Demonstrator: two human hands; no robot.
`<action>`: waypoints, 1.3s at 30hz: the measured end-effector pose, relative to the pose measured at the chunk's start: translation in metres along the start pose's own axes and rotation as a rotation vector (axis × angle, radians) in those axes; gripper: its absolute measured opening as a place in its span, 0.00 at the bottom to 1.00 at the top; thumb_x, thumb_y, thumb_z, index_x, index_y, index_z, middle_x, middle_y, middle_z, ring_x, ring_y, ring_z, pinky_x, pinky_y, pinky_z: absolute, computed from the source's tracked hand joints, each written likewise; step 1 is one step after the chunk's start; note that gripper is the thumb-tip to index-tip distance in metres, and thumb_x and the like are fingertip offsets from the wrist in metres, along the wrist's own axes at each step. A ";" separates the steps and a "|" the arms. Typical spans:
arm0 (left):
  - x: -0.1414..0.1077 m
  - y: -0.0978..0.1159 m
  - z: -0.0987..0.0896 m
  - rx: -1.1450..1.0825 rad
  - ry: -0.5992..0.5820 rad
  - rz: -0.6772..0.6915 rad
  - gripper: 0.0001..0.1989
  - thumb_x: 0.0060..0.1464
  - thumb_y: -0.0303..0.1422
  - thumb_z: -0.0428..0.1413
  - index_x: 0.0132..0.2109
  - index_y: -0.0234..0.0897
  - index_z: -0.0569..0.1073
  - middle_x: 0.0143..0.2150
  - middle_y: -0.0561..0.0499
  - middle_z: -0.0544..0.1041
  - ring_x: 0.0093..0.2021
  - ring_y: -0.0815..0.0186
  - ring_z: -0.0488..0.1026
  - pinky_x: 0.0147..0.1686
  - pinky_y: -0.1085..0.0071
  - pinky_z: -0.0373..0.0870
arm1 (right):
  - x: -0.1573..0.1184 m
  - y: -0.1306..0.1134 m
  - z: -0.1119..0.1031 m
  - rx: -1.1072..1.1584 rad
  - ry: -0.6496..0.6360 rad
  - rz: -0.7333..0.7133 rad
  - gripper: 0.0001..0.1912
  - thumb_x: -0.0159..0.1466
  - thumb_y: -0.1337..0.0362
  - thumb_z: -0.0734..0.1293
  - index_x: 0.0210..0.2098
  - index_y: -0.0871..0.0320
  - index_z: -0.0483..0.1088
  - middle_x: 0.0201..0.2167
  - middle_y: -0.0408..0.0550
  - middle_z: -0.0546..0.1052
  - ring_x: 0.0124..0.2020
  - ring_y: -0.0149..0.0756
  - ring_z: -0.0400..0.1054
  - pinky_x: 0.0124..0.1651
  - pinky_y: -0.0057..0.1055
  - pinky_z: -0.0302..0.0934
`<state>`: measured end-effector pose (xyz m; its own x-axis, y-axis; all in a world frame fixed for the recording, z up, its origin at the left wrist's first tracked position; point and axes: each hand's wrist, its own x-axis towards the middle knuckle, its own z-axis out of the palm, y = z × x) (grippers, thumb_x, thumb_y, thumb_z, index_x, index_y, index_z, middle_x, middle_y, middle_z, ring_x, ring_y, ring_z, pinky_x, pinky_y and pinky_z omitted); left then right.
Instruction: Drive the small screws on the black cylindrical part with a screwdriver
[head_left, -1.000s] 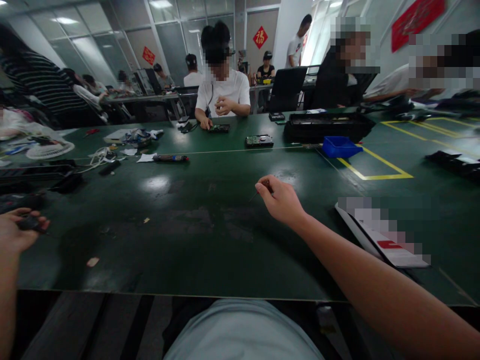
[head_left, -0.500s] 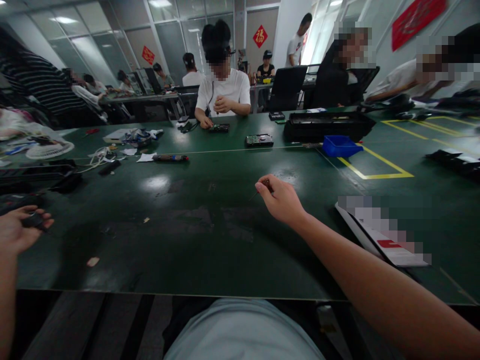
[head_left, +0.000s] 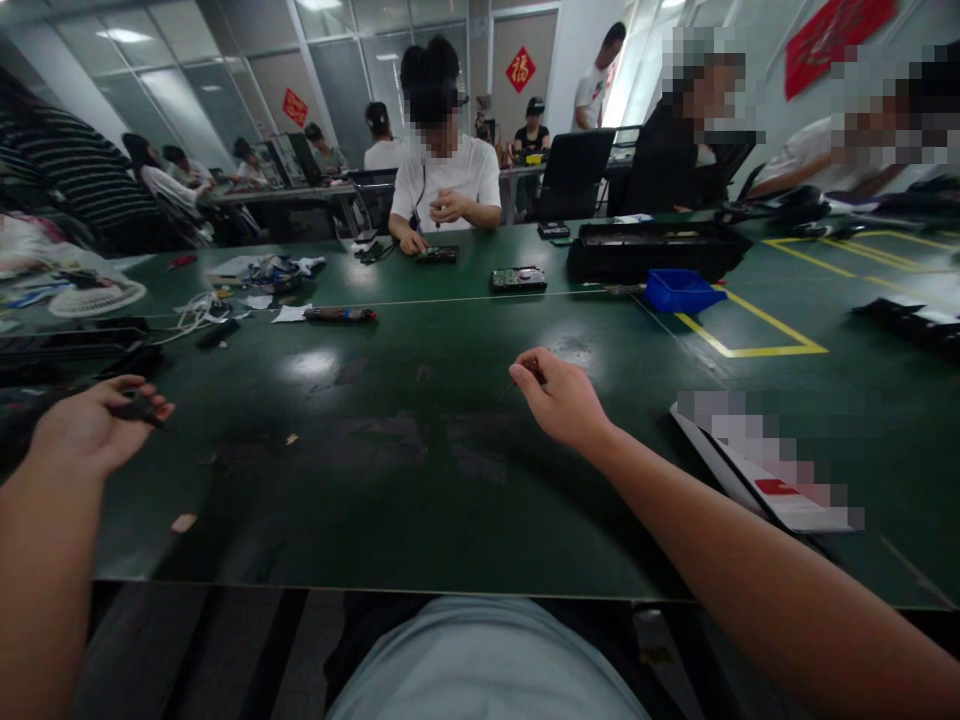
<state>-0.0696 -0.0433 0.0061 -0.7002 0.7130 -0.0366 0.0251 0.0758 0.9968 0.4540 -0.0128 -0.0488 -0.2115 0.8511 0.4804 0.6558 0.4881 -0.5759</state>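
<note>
On the left, my left hand (head_left: 97, 425) is raised over the green table (head_left: 337, 530), its fingers curled round a small black object (head_left: 137, 407) that I cannot identify. Near the middle, my right hand (head_left: 559, 395) is closed in a pinch on a thin tool (head_left: 508, 390), whose narrow shaft points down and left. Most of that tool's handle is hidden by the fingers. Beyond the right hand lies an open hard drive (head_left: 518, 279). A marker-like dark tool (head_left: 340, 314) rests further left.
Across the table a person (head_left: 448, 185) works on a small device (head_left: 437, 254). A blue bin (head_left: 682, 291) stands before a long black tray (head_left: 656, 252). A white package (head_left: 750, 480) lies right of my forearm. Cables (head_left: 196, 315) and dark parts crowd the left.
My left hand has moved right, further into view, with the black object still in it. My right hand has stayed almost in place.
</note>
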 end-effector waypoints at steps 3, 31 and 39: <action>-0.014 0.005 0.035 -0.129 -0.085 -0.077 0.17 0.30 0.18 0.49 0.33 0.33 0.65 0.28 0.51 0.66 0.30 0.64 0.65 0.38 0.64 0.66 | 0.000 -0.001 -0.002 0.001 -0.003 0.002 0.13 0.70 0.57 0.59 0.38 0.57 0.70 0.28 0.48 0.76 0.29 0.37 0.68 0.34 0.33 0.57; -0.213 -0.072 0.270 0.387 -1.108 0.635 0.22 0.49 0.18 0.52 0.51 0.39 0.71 0.49 0.39 0.74 0.50 0.54 0.71 0.51 0.53 0.66 | -0.001 -0.004 -0.003 0.007 0.136 0.054 0.15 0.69 0.54 0.60 0.32 0.55 0.69 0.23 0.44 0.72 0.25 0.34 0.65 0.30 0.32 0.53; -0.190 -0.076 0.262 0.411 -1.023 0.771 0.20 0.52 0.21 0.59 0.51 0.43 0.77 0.52 0.45 0.77 0.54 0.53 0.71 0.58 0.50 0.63 | -0.003 -0.004 -0.002 0.241 0.250 0.101 0.14 0.70 0.54 0.60 0.34 0.55 0.68 0.23 0.43 0.73 0.26 0.34 0.67 0.32 0.32 0.59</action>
<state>0.2487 -0.0015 -0.0814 0.4279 0.8511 0.3041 0.5056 -0.5043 0.7001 0.4539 -0.0174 -0.0466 0.0485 0.8383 0.5430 0.4681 0.4612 -0.7538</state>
